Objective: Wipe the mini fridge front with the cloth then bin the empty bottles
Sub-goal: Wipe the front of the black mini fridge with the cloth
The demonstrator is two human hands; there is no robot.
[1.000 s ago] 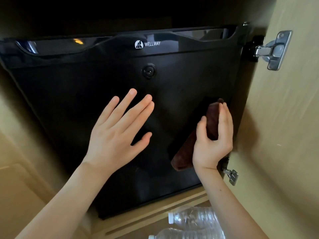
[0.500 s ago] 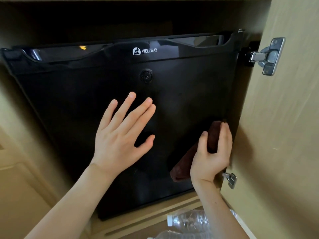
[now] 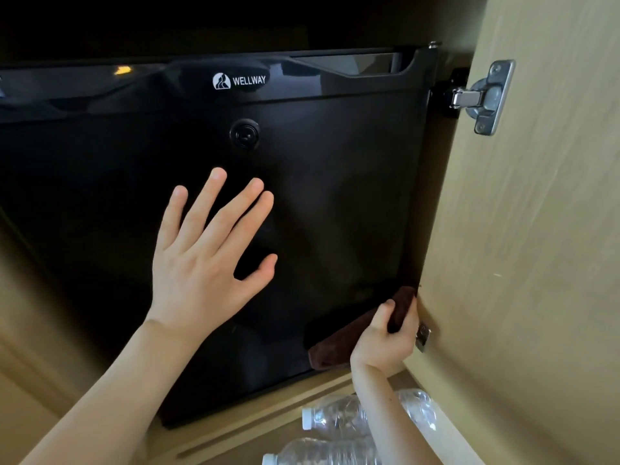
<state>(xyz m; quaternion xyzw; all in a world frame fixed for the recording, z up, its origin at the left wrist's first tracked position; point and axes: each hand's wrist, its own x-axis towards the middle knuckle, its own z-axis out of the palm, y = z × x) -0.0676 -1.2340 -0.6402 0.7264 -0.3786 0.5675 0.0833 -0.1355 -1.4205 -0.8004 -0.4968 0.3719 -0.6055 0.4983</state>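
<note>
Head view, the only one: the right hand (image 3: 385, 344) has its fingers (image 3: 380, 317) curled round a dark brown cloth (image 3: 339, 345), held against the lower right corner of the mini fridge front (image 3: 335, 203). The cloth's long axis slants from upper right to lower left, and the rest of the black panel lies up and leftward from it. The left hand (image 3: 201, 263) rests flat on the middle of the door, fingers straight and spread. Two clear bottles (image 3: 335, 419) lie on their sides below the fridge, nearer the right hand. The forearm crosses one and the frame's bottom edge cuts the other. They look empty, though glare leaves that uncertain.
</note>
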